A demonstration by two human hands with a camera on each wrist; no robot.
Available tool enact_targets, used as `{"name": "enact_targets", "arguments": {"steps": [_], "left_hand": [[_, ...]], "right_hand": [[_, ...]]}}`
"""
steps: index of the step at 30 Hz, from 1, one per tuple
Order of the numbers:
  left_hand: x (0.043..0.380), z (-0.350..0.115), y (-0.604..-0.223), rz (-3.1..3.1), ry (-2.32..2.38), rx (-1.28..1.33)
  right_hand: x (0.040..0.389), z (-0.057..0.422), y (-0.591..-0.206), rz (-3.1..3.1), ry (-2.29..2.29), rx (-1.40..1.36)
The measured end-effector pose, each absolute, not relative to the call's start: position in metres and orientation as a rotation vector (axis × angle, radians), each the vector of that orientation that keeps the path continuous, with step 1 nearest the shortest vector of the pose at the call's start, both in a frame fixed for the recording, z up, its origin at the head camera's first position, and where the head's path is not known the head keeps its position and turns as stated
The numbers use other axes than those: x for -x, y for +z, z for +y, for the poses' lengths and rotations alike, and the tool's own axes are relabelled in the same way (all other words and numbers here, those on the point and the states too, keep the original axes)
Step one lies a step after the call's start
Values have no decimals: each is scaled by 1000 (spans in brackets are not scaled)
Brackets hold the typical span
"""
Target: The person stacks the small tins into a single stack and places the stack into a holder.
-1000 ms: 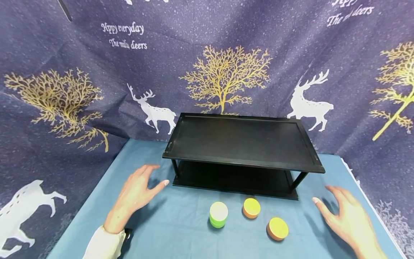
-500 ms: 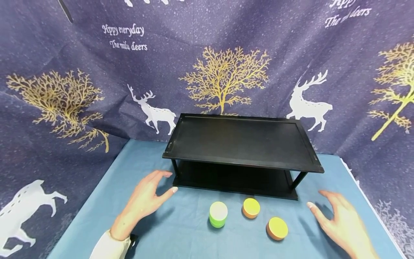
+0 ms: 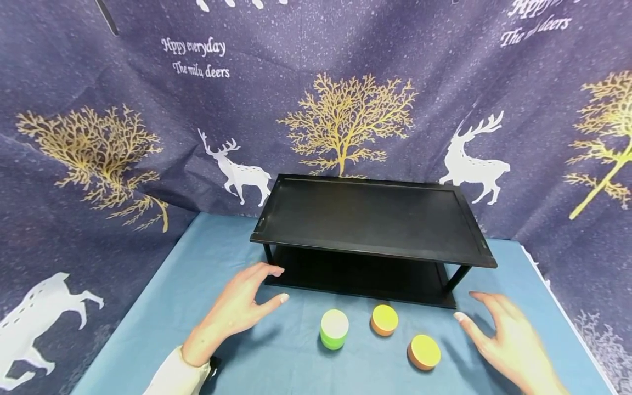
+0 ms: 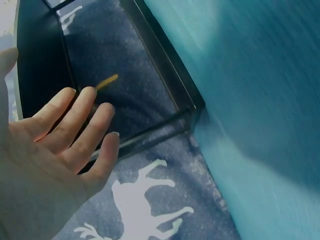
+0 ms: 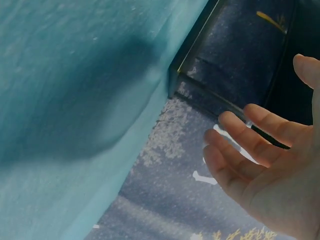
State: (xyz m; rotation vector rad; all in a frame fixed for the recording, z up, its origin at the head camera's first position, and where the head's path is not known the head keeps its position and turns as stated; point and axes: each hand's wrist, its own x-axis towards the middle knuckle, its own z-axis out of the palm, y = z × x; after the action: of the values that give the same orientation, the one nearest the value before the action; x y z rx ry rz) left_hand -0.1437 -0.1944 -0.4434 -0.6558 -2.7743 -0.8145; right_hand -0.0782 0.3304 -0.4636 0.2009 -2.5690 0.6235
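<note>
My left hand (image 3: 242,302) hovers over the cloth at the front left corner of a black two-tier shelf (image 3: 370,219), thumb and fingers spread apart around nothing. Right of it stands a green round piece with a white top (image 3: 334,329). Two orange round pieces with yellow tops lie further right, one (image 3: 384,320) near the shelf's front edge and the other (image 3: 423,352) closer to me. My right hand (image 3: 508,340) is held above the cloth to the right of the nearer orange piece, holding nothing. Both wrist views show relaxed fingers before the shelf.
A blue cloth (image 3: 232,236) covers the table. Behind and beside it hangs a dark blue curtain (image 3: 237,99) printed with white deer and golden trees. The shelf stands towards the back, with a lower board (image 3: 355,274) under its top.
My left hand has moved right, towards the green piece and the shelf's front left corner. My right hand has moved left, nearer the orange pieces. The round pieces stay in place.
</note>
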Motion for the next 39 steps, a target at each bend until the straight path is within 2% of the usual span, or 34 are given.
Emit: {"name": "enact_targets", "arguments": {"steps": [33,39], "left_hand": [[132,-134,-458,-2844,-1026,1100],[131,-125,-459,-2898,-993,1129]], "right_hand": [[70,279,-459,-2721,638,-336],[68,278,-460,-2743,576,-484]]}}
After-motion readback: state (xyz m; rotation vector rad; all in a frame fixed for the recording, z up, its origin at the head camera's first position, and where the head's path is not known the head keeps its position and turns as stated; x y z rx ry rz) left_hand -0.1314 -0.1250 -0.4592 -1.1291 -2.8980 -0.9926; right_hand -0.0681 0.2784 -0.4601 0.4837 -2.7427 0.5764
